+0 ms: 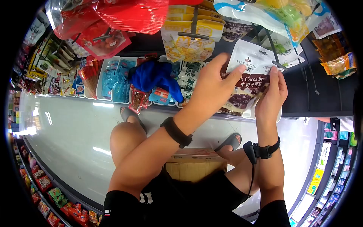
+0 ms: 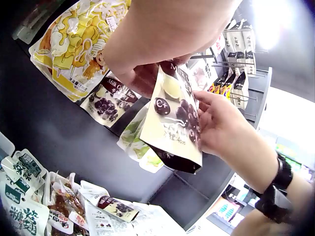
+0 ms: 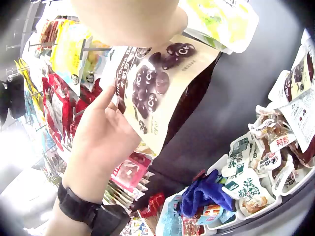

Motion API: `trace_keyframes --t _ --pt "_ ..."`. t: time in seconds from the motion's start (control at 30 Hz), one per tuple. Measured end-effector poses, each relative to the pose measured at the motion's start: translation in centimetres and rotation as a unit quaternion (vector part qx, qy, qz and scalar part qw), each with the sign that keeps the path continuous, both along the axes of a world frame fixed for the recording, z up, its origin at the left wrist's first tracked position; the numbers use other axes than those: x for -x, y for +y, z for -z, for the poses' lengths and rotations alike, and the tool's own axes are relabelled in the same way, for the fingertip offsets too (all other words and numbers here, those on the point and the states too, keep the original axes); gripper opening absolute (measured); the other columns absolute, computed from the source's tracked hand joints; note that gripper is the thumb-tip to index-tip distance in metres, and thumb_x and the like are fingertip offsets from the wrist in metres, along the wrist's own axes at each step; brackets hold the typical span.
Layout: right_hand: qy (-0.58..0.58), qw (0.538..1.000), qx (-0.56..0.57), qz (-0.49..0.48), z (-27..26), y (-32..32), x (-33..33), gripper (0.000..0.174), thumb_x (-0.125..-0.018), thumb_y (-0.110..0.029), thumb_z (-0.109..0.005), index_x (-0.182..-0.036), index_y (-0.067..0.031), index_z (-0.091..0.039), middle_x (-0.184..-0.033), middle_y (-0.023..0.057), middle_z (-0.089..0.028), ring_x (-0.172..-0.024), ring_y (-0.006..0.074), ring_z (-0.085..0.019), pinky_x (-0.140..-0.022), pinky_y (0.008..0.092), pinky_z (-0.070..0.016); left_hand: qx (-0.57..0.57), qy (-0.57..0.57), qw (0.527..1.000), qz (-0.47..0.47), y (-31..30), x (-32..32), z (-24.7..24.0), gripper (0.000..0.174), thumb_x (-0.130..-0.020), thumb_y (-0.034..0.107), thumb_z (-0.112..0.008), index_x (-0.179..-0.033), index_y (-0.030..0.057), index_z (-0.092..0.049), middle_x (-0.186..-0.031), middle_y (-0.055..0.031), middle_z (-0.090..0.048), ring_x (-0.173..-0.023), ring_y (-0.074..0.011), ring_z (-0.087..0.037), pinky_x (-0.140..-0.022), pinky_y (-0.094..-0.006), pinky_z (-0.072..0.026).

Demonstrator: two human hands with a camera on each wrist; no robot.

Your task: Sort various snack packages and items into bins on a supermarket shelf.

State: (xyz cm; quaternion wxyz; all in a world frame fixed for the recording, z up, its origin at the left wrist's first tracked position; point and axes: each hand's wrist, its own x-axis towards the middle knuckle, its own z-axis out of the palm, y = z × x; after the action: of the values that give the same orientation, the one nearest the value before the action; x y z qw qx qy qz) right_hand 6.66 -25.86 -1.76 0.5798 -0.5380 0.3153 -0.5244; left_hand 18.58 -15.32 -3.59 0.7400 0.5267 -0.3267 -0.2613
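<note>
Both hands hold a Milk Cocoa Beans pouch (image 1: 247, 85), white at the top with a brown band and a cream lower part showing dark beans. My left hand (image 1: 213, 81) grips its left side, thumb on the front near the logo. On the opposite side my right hand (image 1: 270, 98) holds the edge, fingers reaching up toward the top corner. In the left wrist view the pouch (image 2: 172, 115) tilts, its dark bottom fold showing. Close to its top, in the head view, are a black hook (image 1: 279, 65) and a hanging white pouch (image 1: 283, 49) with green print.
Yellow pouches (image 1: 193, 39) and red packs (image 1: 132, 17) hang from hooks above. Below, white bins hold blue packets (image 1: 121, 81) and other snacks, with a blue cloth (image 1: 155, 77) lying over them. A cardboard box (image 1: 194, 168) stands between the person's legs.
</note>
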Motion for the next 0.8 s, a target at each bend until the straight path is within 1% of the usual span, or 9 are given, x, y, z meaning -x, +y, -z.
trace_keyframes --t 0.1,0.17,0.23,0.3,0.33,0.37,0.43,0.6,0.8 --pt "0.041 0.999 0.002 -0.007 0.6 -0.8 0.1 0.021 -0.103 -0.021 -0.063 -0.103 -0.0008 -0.069 -0.085 -0.0040 -0.064 -0.070 0.0006 -0.052 -0.062 0.0200 -0.0401 -0.007 -0.017 1.000 -0.018 0.0 0.1 0.3 0.028 -0.096 0.023 -0.068 -0.098 -0.0037 -0.061 -0.080 -0.0164 -0.068 -0.072 -0.0224 -0.066 -0.068 -0.0359 -0.0508" --pt "0.053 0.998 -0.007 -0.024 0.7 -1.0 -0.2 0.020 -0.103 -0.021 -0.064 -0.100 -0.0027 -0.070 -0.078 -0.0076 -0.058 -0.064 -0.0006 -0.043 -0.057 0.0203 -0.0322 -0.014 -0.032 0.999 -0.030 -0.2 0.1 1.0 0.027 -0.096 0.022 -0.068 -0.098 -0.0037 -0.061 -0.080 -0.0186 -0.067 -0.071 -0.0271 -0.065 -0.067 -0.0376 -0.0500" --pt "0.070 0.997 -0.027 -0.020 0.9 -0.8 -0.5 0.020 -0.103 -0.022 -0.063 -0.100 -0.0030 -0.070 -0.078 -0.0075 -0.057 -0.065 -0.0002 -0.042 -0.058 0.0199 -0.0326 -0.021 -0.048 0.998 -0.042 -0.1 -0.2 1.0 0.025 -0.096 0.021 -0.067 -0.098 -0.0037 -0.061 -0.080 -0.0208 -0.066 -0.071 -0.0318 -0.064 -0.067 -0.0394 -0.0492" --pt "0.096 0.995 0.008 -0.017 1.2 -0.4 -0.4 0.021 -0.103 -0.023 -0.064 -0.100 -0.0029 -0.069 -0.078 -0.0073 -0.056 -0.065 0.0008 -0.042 -0.058 0.0195 -0.0325 -0.103 -0.103 0.989 -0.029 0.5 -0.8 0.7 0.026 -0.100 0.020 -0.065 -0.107 -0.0047 -0.064 -0.086 -0.0079 -0.068 -0.079 -0.0089 -0.058 -0.071 -0.0280 -0.0501" --pt "0.113 0.993 0.018 -0.012 0.9 -0.2 -0.1 0.022 -0.103 -0.022 -0.063 -0.099 -0.0011 -0.068 -0.082 -0.0046 -0.060 -0.069 0.0025 -0.050 -0.061 0.0201 -0.0388 -0.103 -0.103 0.989 -0.030 0.6 -0.7 0.3 0.026 -0.100 0.020 -0.065 -0.107 -0.0047 -0.064 -0.086 -0.0079 -0.068 -0.079 -0.0089 -0.058 -0.071 -0.0280 -0.0501" --pt "0.114 0.993 0.020 -0.012 0.8 -0.2 0.0 0.022 -0.103 -0.022 -0.063 -0.099 -0.0011 -0.068 -0.082 -0.0046 -0.060 -0.069 0.0025 -0.050 -0.061 0.0201 -0.0388 -0.110 -0.118 0.986 -0.036 0.7 -0.5 -0.2 0.025 -0.100 0.021 -0.065 -0.104 -0.0042 -0.064 -0.082 -0.0085 -0.066 -0.076 -0.0092 -0.056 -0.070 -0.0283 -0.0488" --pt "0.020 1.000 0.009 -0.004 0.8 0.1 0.1 0.025 -0.104 -0.021 -0.061 -0.095 0.0017 -0.066 -0.084 -0.0012 -0.063 -0.073 0.0032 -0.050 -0.066 0.0209 -0.0415 -0.117 -0.133 0.983 -0.042 0.9 -0.2 -0.6 0.026 -0.101 0.022 -0.064 -0.100 -0.0038 -0.063 -0.079 -0.0092 -0.064 -0.073 -0.0096 -0.055 -0.068 -0.0286 -0.0474" --pt "-0.024 0.999 0.035 0.005 1.0 0.8 0.6 0.021 -0.104 -0.018 -0.059 -0.095 0.0000 -0.066 -0.086 -0.0019 -0.064 -0.075 0.0025 -0.052 -0.067 0.0202 -0.0424 -0.102 -0.137 0.985 -0.026 1.0 0.0 -0.4 0.030 -0.101 0.025 -0.064 -0.092 -0.0032 -0.057 -0.077 -0.0089 -0.060 -0.072 -0.0105 -0.050 -0.066 -0.0286 -0.0447" --pt "-0.018 0.996 0.088 0.015 1.0 0.3 1.0 0.021 -0.105 -0.017 -0.059 -0.097 0.0006 -0.067 -0.088 -0.0011 -0.065 -0.077 0.0026 -0.053 -0.068 0.0195 -0.0427 -0.067 -0.161 0.985 -0.014 0.7 -0.4 0.0 0.031 -0.102 0.026 -0.064 -0.093 -0.0025 -0.057 -0.078 -0.0078 -0.058 -0.073 -0.0104 -0.049 -0.068 -0.0283 -0.0443"
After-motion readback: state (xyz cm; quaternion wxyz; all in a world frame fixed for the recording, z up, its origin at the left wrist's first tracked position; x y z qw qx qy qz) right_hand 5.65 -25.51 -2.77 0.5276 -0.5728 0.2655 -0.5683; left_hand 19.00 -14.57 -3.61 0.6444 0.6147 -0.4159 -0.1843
